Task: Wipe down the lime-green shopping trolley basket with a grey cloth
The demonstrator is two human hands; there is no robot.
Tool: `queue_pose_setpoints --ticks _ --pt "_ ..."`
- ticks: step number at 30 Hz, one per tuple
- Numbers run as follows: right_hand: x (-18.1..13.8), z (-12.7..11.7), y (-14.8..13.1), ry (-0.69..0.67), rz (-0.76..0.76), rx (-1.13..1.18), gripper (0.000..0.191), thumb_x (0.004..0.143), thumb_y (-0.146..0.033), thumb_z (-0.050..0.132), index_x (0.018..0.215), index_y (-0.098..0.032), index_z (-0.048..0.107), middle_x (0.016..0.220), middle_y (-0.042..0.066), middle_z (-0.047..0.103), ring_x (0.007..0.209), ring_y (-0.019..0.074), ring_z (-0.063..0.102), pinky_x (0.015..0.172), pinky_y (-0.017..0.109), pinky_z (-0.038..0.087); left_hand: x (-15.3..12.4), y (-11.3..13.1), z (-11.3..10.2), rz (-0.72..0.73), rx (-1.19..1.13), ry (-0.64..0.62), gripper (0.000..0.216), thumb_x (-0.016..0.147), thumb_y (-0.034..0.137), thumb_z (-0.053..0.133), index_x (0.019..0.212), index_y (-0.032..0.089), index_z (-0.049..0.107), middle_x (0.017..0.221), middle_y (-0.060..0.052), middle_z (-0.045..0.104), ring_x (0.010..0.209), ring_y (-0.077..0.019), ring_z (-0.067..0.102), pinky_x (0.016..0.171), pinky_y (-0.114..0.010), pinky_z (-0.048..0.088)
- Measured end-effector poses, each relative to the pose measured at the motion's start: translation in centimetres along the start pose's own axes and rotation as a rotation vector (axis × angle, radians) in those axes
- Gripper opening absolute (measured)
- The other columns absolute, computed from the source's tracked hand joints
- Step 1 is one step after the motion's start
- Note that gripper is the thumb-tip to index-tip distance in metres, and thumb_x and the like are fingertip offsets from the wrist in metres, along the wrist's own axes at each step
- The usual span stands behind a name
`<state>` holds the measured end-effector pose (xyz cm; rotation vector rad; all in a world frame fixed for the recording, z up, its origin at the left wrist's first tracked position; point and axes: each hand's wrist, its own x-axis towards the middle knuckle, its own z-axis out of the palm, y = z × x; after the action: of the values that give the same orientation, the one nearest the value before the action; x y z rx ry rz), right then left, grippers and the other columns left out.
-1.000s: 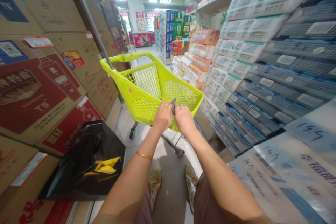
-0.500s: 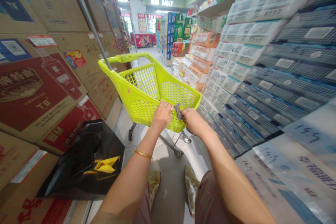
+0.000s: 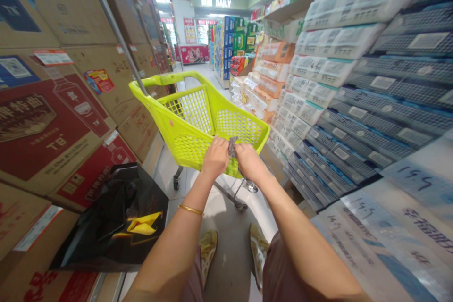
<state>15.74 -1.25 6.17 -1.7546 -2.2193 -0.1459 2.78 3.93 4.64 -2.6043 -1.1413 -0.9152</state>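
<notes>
A lime-green shopping cart (image 3: 170,125) stands in front of me, its near end at my hands. My left hand (image 3: 216,155) lies over the near rim with its fingers curled. Beside it, my right hand (image 3: 247,158) is closed on a crumpled grey cloth (image 3: 232,146) at that same rim. The cloth bunches between the two hands, and its lower part is hidden. Whether the left fingers also touch the cloth, I cannot tell. Through its holes the cart's basket shows no goods.
Stacked cardboard boxes (image 3: 53,122) line the left side, with a black bag (image 3: 116,226) by them. On the right rise stacks of wrapped tissue packs (image 3: 332,75). The tiled floor (image 3: 221,255) runs down the aisle past a blue product stack (image 3: 226,49).
My right hand has moved left, closer to my left hand, and the grey cloth has shifted left with it. My left hand stays on the rim.
</notes>
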Motion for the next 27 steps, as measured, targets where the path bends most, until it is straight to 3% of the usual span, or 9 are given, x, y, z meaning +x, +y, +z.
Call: queue_pose_setpoints --ticks 4,11,16,20,27 --pt "-0.7 -0.7 1.7 -0.045 -0.078 0.082 0.040 0.080 -0.003 0.036 0.115 -0.011 0.051 0.106 0.010 0.058 0.099 0.0164 0.049 0.090 0.027 0.036 0.0 -0.2 -0.2 0.011 0.004 0.001 0.020 0.087 0.018 0.033 0.081 0.018 0.052 0.084 -0.006 0.055 0.090 -0.0198 0.052 0.103 -0.041 0.034" --pt "-1.3 -1.3 4.6 -0.085 -0.178 0.212 0.036 0.074 -0.001 0.043 0.103 -0.012 0.060 0.100 0.008 0.063 0.098 0.0163 0.052 0.092 0.028 0.035 0.2 -0.2 0.0 0.011 -0.048 0.006 0.023 0.089 0.019 0.031 0.084 0.018 0.053 0.085 -0.005 0.055 0.089 -0.0189 0.052 0.104 -0.042 0.032" --pt "-0.8 -0.3 2.0 -0.001 -0.169 0.156 0.037 0.080 -0.008 0.044 0.117 -0.010 0.051 0.110 0.012 0.057 0.102 0.0194 0.048 0.093 0.033 0.036 0.0 0.1 0.0 -0.019 -0.055 0.019 0.019 0.084 0.014 0.035 0.082 0.016 0.054 0.085 -0.008 0.054 0.091 -0.0207 0.051 0.105 -0.043 0.030" --pt "-0.3 0.8 -0.7 0.059 -0.019 0.051 0.038 0.083 -0.011 0.040 0.121 -0.009 0.046 0.116 0.017 0.051 0.102 0.0245 0.045 0.089 0.039 0.039 0.0 -0.3 0.0 -0.016 -0.073 -0.008 0.016 0.076 0.010 0.041 0.084 0.016 0.054 0.087 -0.008 0.055 0.092 -0.0214 0.051 0.104 -0.044 0.031" --pt "-0.1 1.8 1.0 0.091 -0.136 0.148 0.038 0.087 -0.015 0.038 0.123 -0.016 0.045 0.107 0.011 0.055 0.099 0.0209 0.047 0.089 0.036 0.040 -0.1 -1.6 -0.4 -0.015 -0.044 -0.021 0.019 0.084 0.015 0.035 0.081 0.017 0.054 0.084 -0.006 0.055 0.091 -0.0200 0.050 0.104 -0.042 0.031"
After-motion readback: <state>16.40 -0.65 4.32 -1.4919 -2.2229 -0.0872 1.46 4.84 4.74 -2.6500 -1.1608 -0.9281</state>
